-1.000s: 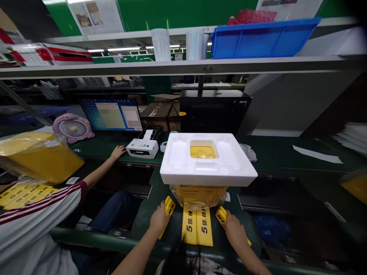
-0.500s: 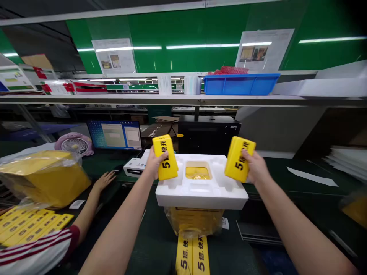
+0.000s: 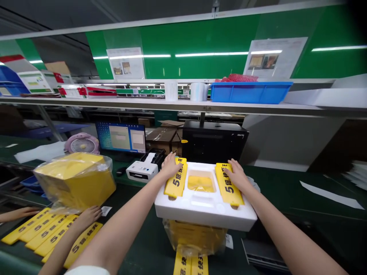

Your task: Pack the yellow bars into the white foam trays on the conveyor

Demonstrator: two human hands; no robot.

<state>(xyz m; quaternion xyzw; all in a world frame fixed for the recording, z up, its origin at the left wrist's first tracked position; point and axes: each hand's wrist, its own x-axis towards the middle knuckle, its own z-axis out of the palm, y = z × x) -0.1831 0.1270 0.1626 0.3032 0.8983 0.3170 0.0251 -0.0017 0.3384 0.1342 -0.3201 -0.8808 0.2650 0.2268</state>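
Observation:
A white foam tray with moulded recesses rests on top of a yellow box in clear plastic. My left hand grips the edge of a flat yellow slab with black print, which lies in the tray's left side. On the right side, my right hand has its thumb over a matching yellow slab and its fingers along the outer edge. Between the slabs, yellow shows through the tray's middle opening. Below, two yellow printed strips stick out in front of the wrapped box.
At left, another person's hands are by several yellow printed strips and a plastic-wrapped yellow box. Behind stand a label printer, a monitor, a fan and a black case. A shelf holds a blue bin.
Both hands have lowered the yellow slabs from above the tray into its left and right sides. The other person's hand has moved from the bench back to the strips. The view has shifted slightly.

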